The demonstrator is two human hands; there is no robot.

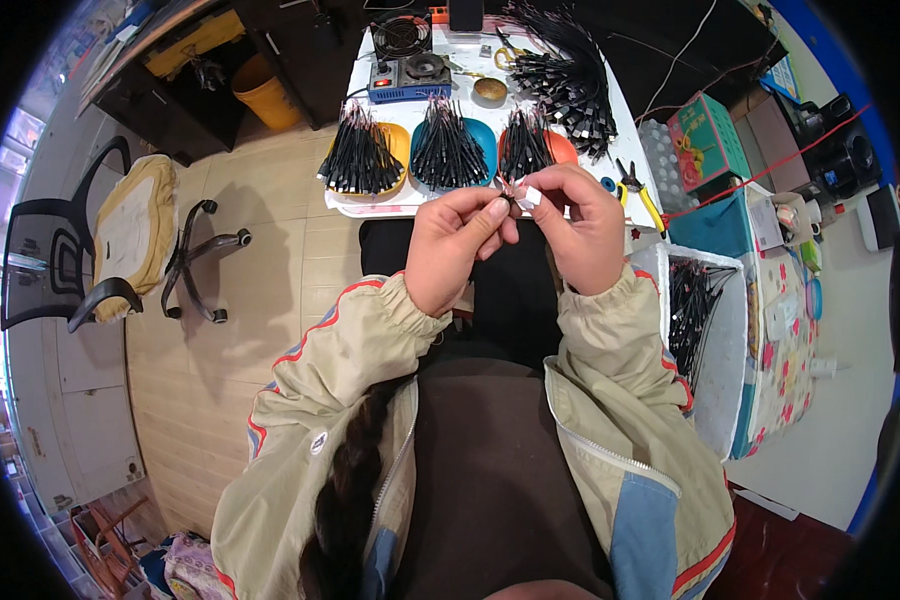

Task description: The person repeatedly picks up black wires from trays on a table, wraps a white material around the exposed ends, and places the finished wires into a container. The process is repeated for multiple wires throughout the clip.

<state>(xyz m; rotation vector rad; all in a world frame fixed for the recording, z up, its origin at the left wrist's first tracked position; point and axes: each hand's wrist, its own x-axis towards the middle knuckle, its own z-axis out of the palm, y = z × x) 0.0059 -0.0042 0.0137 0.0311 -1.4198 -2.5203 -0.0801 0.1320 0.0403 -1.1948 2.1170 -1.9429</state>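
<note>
The left hand [457,245] pinches a small dark part [508,200], held just above the desk [370,205] edge; the right hand [582,230] has its fingers closed on a white tab [528,196] touching it. A steady pinch close to the join likely serves best. The part's shape is hidden between fingertips.

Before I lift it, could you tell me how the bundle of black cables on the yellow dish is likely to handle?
The cable bundle would probably flop and splay, since its thin strands fan out loosely across the yellow dish. It looks light for its bulk. Loose strands may slip free unless gripped near the bunched top end.
</note>
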